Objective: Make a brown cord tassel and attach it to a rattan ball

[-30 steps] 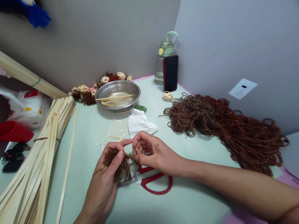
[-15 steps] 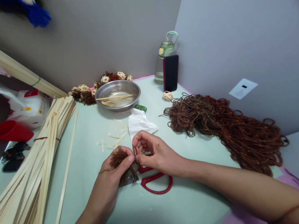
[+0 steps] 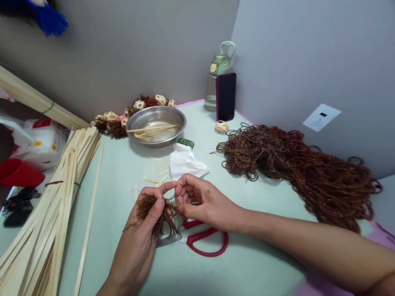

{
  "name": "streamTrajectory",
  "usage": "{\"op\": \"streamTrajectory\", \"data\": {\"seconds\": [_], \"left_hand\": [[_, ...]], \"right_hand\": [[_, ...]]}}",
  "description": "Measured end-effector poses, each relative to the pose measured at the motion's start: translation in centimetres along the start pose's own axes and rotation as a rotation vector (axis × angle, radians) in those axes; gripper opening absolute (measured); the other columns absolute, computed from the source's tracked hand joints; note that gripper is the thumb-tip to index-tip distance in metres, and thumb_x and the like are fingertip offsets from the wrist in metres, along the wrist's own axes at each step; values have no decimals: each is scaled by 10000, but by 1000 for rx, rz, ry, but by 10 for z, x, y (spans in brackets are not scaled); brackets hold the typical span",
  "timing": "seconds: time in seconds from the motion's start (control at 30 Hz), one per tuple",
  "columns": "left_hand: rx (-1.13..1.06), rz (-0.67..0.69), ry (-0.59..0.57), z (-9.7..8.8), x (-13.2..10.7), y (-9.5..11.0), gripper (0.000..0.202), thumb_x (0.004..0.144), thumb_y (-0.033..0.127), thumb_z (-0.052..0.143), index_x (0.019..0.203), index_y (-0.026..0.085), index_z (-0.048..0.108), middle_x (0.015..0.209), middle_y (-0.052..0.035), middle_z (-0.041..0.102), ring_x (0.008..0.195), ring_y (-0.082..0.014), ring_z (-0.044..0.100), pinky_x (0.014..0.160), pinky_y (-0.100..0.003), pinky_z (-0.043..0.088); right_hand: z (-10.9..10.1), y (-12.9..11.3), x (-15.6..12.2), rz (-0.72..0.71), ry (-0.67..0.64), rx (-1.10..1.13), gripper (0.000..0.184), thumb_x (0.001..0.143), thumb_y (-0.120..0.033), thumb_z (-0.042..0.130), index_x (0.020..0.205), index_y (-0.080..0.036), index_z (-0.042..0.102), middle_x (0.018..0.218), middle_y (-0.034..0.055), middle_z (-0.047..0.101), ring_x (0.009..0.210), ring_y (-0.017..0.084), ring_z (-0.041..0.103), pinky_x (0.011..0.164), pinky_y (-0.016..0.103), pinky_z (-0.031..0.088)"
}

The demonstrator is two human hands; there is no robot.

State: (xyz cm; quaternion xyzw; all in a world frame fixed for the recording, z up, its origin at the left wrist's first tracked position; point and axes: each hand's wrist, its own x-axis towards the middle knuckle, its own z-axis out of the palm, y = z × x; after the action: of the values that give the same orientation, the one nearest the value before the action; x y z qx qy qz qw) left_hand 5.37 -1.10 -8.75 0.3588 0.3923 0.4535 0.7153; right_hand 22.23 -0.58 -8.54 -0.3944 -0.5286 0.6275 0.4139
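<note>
My left hand (image 3: 139, 229) is closed around a brown yarn tassel (image 3: 162, 217), its cut strands hanging out below the thumb. Close beside it, my right hand (image 3: 203, 201) pinches strands at the tassel's right side between thumb and fingers. Both hands nearly touch at the fingertips. Beneath them on the table lie scissors with red handles (image 3: 208, 243), their blades partly covered by the left hand and the tassel. A crumpled white tissue (image 3: 187, 163) rests just beyond the fingers.
A metal bowl (image 3: 156, 126) holds water and thin strips. Bundled wooden strips (image 3: 44, 238) fill the left side, with one loose strip (image 3: 89, 227) alongside. A heap of brown cord (image 3: 296, 168) lies right. A phone (image 3: 226, 97) leans against a green bottle (image 3: 211, 92).
My left hand has shifted slightly left with the tassel, opening a small gap from the right hand. Strands now stretch toward my right fingers, which have barely moved.
</note>
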Motion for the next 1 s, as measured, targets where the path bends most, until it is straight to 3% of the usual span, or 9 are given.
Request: {"op": "streamTrajectory", "data": {"seconds": [0.1, 0.2, 0.4, 0.53, 0.7, 1.0], "left_hand": [[30, 16, 37, 2, 2, -1, 169, 843, 334, 707, 823, 219, 585, 1115, 20, 625, 735, -91, 522, 720, -206, 463], [75, -7, 66, 2, 3, -3, 181, 835, 346, 710, 836, 209, 592, 984, 11, 617, 723, -105, 511, 689, -214, 454], [173, 1, -2, -3, 4, -8, 167, 827, 301, 719, 916, 220, 603, 904, 11, 570, 788, -133, 523, 707, -229, 437], [194, -38, -45, -6, 3, -11, 153, 846, 310, 699, 905, 236, 579, 814, 34, 537, 733, -120, 499, 661, -221, 417], [201, -36, 30, -6, 4, -10, 173, 839, 335, 706, 910, 235, 583, 794, 41, 524, 724, -114, 495, 663, -216, 416], [108, 12, 93, -6, 6, -9, 294, 777, 305, 774, 1022, 240, 626, 914, 18, 604, 845, -122, 563, 746, -197, 462]], "right_hand": [[-1, -1, 1, -9, 26, 26, 212, 761, -116, 662, 878, -191, 502, 791, -37, 520, 668, 96, 447, 645, 246, 386], [-2, -3, 2, -40, 68, 43, 219, 772, -184, 710, 870, -185, 514, 794, -27, 535, 699, 103, 475, 661, 250, 394], [-2, -4, 2, -66, 98, 33, 221, 783, -234, 736, 866, -183, 539, 796, -26, 542, 701, 104, 499, 653, 249, 402], [-3, -3, 2, -86, 97, 48, 205, 828, -296, 711, 879, -172, 556, 763, -24, 545, 694, 109, 508, 662, 255, 406], [-6, -3, 3, -105, 119, -66, 272, 886, -419, 651, 856, -164, 561, 745, -25, 514, 682, 109, 468, 644, 250, 384], [-4, 3, 1, 34, -90, -132, 245, 848, -384, 684, 809, -162, 588, 680, -34, 530, 613, 98, 440, 574, 225, 348]]}}
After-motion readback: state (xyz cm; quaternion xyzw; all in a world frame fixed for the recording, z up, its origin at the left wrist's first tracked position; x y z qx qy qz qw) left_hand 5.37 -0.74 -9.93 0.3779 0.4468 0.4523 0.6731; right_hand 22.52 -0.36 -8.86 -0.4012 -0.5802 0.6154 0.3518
